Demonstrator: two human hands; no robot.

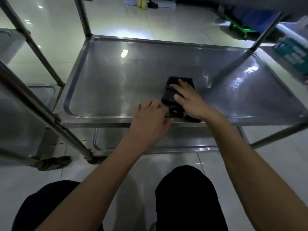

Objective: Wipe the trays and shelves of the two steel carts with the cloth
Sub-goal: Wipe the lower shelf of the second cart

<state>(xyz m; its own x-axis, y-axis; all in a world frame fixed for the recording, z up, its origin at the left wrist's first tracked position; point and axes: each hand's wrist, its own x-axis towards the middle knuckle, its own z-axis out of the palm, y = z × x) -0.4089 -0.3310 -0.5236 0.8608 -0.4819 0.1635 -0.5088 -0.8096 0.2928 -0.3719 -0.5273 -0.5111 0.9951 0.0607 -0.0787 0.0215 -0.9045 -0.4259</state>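
Note:
A dark folded cloth [173, 88] lies on the middle steel shelf [116, 77] of the cart in front of me, near its front rim. My right hand [190, 100] presses flat on the cloth with straight fingers. My left hand [150, 120] rests on the shelf's front rim just left of the cloth, its fingers loosely bent; its fingertips touch the cloth's near end, where a small yellow mark shows. A lower shelf [166, 140] of the same cart shows beneath the rim.
A second steel cart [20, 124] stands at the left, its slanted posts [33, 104] close to my left arm. A post [260, 39] crosses the shelf at the right. A white and green bottle [293, 50] stands at the right edge. Tiled floor lies all around.

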